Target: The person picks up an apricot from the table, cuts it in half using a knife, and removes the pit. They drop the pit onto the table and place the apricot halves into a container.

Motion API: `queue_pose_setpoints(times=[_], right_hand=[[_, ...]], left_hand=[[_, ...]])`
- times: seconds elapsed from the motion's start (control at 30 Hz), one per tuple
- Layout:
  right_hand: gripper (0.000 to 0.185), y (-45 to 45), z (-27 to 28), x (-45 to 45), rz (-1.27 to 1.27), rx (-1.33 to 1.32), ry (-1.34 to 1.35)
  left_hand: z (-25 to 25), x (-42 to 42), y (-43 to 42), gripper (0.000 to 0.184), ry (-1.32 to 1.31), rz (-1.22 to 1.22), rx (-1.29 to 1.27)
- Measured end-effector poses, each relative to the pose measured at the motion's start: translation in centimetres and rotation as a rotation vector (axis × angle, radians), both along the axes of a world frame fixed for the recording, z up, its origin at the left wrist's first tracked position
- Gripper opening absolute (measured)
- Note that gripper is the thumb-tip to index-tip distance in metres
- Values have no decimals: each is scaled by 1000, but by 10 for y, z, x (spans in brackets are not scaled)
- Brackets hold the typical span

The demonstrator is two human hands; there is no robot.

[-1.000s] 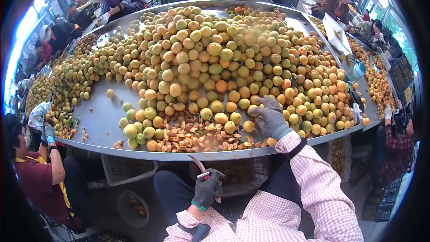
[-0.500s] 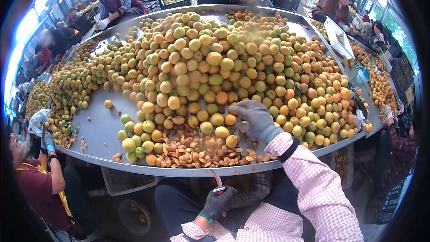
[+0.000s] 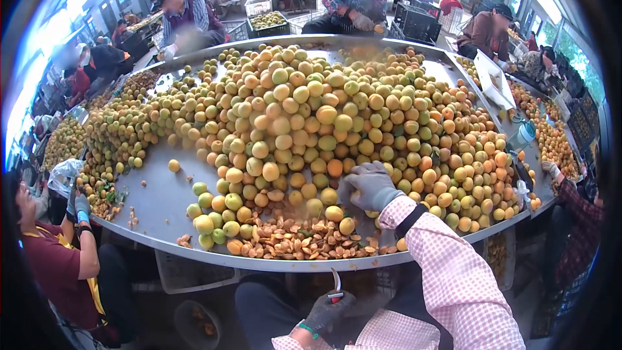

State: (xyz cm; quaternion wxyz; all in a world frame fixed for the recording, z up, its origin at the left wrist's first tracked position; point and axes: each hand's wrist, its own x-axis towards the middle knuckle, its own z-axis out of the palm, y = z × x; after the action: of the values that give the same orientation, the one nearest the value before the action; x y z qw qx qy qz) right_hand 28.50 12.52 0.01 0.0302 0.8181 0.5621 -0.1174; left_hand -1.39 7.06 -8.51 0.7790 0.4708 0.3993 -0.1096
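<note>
In a dark glove, my left hand (image 3: pixel 329 312) is closed around the handle of a small curved knife (image 3: pixel 336 280), below the table's near edge with the blade pointing up. My right hand (image 3: pixel 372 186), in a grey glove, reaches over the near side of a large heap of apricots (image 3: pixel 291 104). Its fingers curl downward among the fruit, and what they hold, if anything, is hidden. Several loose apricots (image 3: pixel 346 225) lie just left of it. Brown apricot stones (image 3: pixel 301 238) are piled along the near rim, beside greenish apricots (image 3: pixel 214 220).
The metal table (image 3: pixel 170 191) has a raised rim. Beneath it are a pale crate (image 3: pixel 194 272) and a bucket (image 3: pixel 197 324). A co-worker in a maroon shirt (image 3: pixel 58 272) sits at the left; others sit opposite. A white tray (image 3: pixel 494 81) and a turquoise container (image 3: pixel 523 133) stand right.
The whole view has shifted, so the table appears lower and farther right. My right hand's fingers, stretched toward the fruit before, are now more curled. My left hand still holds the knife.
</note>
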Motion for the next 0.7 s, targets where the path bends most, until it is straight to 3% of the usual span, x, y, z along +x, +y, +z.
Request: queue_pose_setpoints(times=[0.03,0.07,0.13,0.2,0.3,0.4,0.53,0.57,0.63,0.7], right_hand=[[43,5,-6,2,19,191,-8],[43,15,-24,7,15,202,-17],[35,38,-50,12,59,507,-229],[30,45,-50,12,112,491,-303],[24,45,-43,9,49,281,-194],[22,35,-44,9,77,416,-164],[22,31,-23,-4,101,343,-219],[24,36,-14,-11,57,273,-138],[29,40,-15,-15,52,209,-24],[29,26,-11,-33,19,140,103]], left_hand=[[-2,2,-1,29,-8,-1,9],[-7,1,-6,27,-53,40,-15],[-20,-1,-12,26,-107,80,-27],[-32,-2,-14,23,-74,77,14],[-32,-7,-13,23,-125,136,-62],[-31,-8,-13,22,-133,137,-61],[-34,-10,-12,21,-245,130,-103],[-32,-9,-12,21,-238,133,-112],[-26,-7,-15,22,-275,128,114],[-27,-9,-13,24,-260,103,125]])
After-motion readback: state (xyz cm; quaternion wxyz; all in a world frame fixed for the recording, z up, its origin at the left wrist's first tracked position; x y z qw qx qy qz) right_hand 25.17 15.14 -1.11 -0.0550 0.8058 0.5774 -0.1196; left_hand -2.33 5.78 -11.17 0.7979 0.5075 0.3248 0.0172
